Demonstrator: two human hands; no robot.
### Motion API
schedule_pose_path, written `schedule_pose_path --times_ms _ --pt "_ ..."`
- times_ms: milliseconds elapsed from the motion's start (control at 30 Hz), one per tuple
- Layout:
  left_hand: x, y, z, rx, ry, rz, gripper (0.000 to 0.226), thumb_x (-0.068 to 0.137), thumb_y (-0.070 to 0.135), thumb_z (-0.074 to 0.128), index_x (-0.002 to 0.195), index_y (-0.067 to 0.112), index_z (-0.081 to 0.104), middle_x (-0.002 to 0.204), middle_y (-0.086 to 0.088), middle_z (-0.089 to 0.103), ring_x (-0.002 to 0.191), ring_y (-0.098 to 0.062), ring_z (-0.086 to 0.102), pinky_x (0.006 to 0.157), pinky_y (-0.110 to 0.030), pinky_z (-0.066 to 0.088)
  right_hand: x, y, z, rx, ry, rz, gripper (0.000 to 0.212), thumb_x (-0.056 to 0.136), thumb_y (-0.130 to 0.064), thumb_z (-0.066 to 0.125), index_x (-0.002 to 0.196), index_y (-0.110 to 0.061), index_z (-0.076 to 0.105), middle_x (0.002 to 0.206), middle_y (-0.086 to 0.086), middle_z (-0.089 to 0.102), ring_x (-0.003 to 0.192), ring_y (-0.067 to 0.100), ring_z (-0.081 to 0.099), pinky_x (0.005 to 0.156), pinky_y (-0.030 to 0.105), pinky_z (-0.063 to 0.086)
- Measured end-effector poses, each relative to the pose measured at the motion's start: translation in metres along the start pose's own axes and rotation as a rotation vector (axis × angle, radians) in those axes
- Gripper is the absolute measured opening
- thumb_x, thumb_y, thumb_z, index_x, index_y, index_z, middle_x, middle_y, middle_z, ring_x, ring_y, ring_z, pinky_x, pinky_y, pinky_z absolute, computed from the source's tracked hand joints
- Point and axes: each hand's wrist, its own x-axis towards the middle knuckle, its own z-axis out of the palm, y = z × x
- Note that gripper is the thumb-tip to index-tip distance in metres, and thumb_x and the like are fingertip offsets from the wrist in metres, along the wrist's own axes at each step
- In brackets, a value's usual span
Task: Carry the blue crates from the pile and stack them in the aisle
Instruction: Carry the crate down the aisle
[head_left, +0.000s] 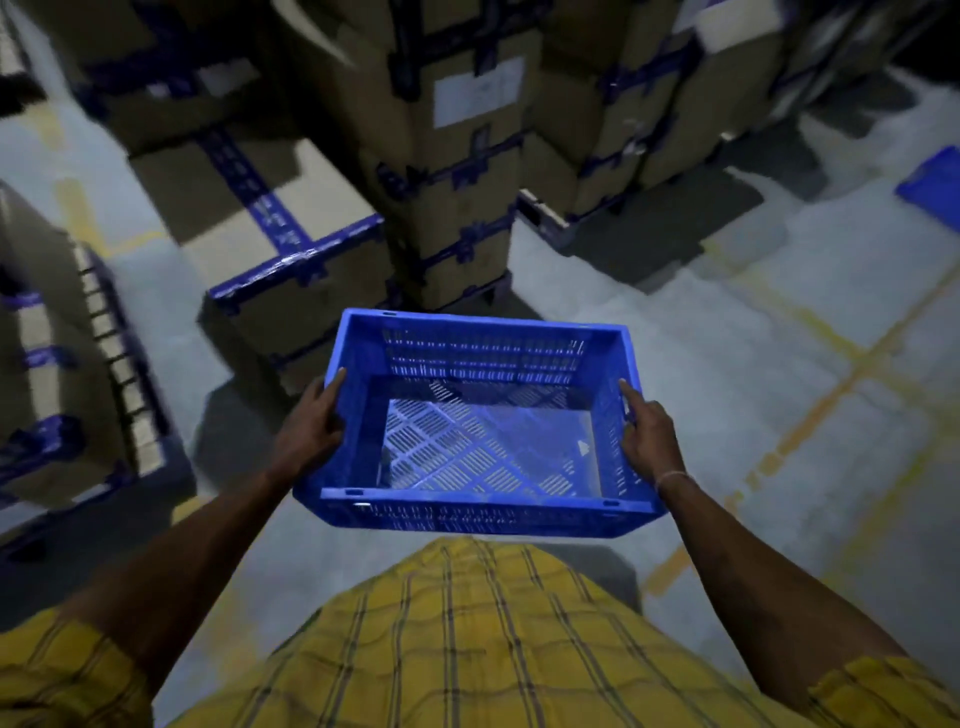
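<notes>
An empty blue slotted plastic crate (480, 332) hangs in the air in front of my waist, held level above the grey floor. My left hand (311, 426) grips its left side wall, thumb over the rim. My right hand (649, 436) grips its right side wall at the handle slot, forefinger stretched along the rim. A thin cord circles my right wrist. Another blue crate (935, 187) shows partly at the right edge of the view, on the floor.
Tall stacks of cardboard boxes (452, 171) with blue tape stand straight ahead and to the left, some on pallets. More boxes (62, 364) rise at the left edge. Grey floor (779, 364) with yellow lines stretches to the right.
</notes>
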Motion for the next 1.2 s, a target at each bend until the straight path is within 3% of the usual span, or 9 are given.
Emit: schedule_pose_path --times_ms 167,367,500,600,700,967,1200 --pt "0.089 0.083 0.034 0.008 -0.088 0.167 0.099 0.077 -0.003 0.071 0.161 0.019 0.023 0.147 -0.011 0.036 0.120 -0.034 0.054 0.096 -0.033 0.043 0.007 0.069 -0.054 0.020 0.122 0.133 0.061 0.095 -0.004 0.047 0.151 -0.023 0.035 0.102 0.021 0.053 0.088 0.040 0.056 0.076 0.038 0.045" --pt "0.207 0.181 0.071 -0.003 -0.210 0.350 0.088 0.079 0.020 0.056 0.160 0.015 0.024 0.152 -0.021 0.034 0.128 -0.039 0.050 0.105 -0.042 0.043 0.031 0.136 -0.109 0.040 0.229 0.309 0.063 0.093 -0.004 0.049 0.151 -0.024 0.036 0.105 0.019 0.052 0.091 0.039 0.056 0.077 0.036 0.045" --pt "0.301 0.239 0.103 -0.027 -0.290 0.461 0.091 0.076 0.020 0.056 0.160 0.016 0.023 0.154 -0.013 0.032 0.128 -0.038 0.051 0.105 -0.040 0.043 0.070 0.178 -0.130 0.038 0.283 0.417 0.065 0.092 -0.005 0.048 0.151 -0.028 0.034 0.104 0.016 0.054 0.089 0.038 0.058 0.075 0.039 0.048" --pt "0.376 0.282 0.130 -0.020 -0.326 0.537 0.086 0.079 0.026 0.053 0.160 0.016 0.024 0.155 -0.019 0.033 0.125 -0.040 0.053 0.102 -0.043 0.045 0.107 0.204 -0.145 0.053 0.336 0.478 0.065 0.093 -0.004 0.048 0.151 -0.027 0.034 0.102 0.015 0.052 0.087 0.036 0.057 0.076 0.039 0.047" --pt "0.441 0.329 0.148 0.018 -0.355 0.571 0.081 0.081 0.021 0.051 0.158 0.011 0.029 0.141 -0.026 0.045 0.110 -0.045 0.059 0.092 -0.046 0.050 0.143 0.227 -0.164 0.032 0.371 0.535 0.066 0.091 -0.002 0.049 0.151 -0.025 0.035 0.100 0.015 0.051 0.087 0.036 0.055 0.073 0.033 0.041" --pt "0.596 0.460 0.194 0.054 -0.414 0.712 0.081 0.082 0.017 0.053 0.159 0.020 0.028 0.151 -0.018 0.040 0.122 -0.039 0.056 0.096 -0.046 0.051 0.237 0.294 -0.219 0.040 0.475 0.660 0.065 0.092 0.000 0.047 0.151 -0.024 0.036 0.099 0.015 0.051 0.085 0.034 0.055 0.070 0.032 0.038" --pt "0.704 0.587 0.278 0.077 -0.430 0.776 0.084 0.088 0.006 0.063 0.160 0.024 0.024 0.157 -0.015 0.034 0.121 -0.037 0.058 0.090 -0.049 0.055 0.328 0.408 -0.271 0.052 0.510 0.670 0.067 0.089 0.005 0.049 0.150 -0.019 0.037 0.095 0.013 0.050 0.085 0.036 0.056 0.069 0.029 0.034"
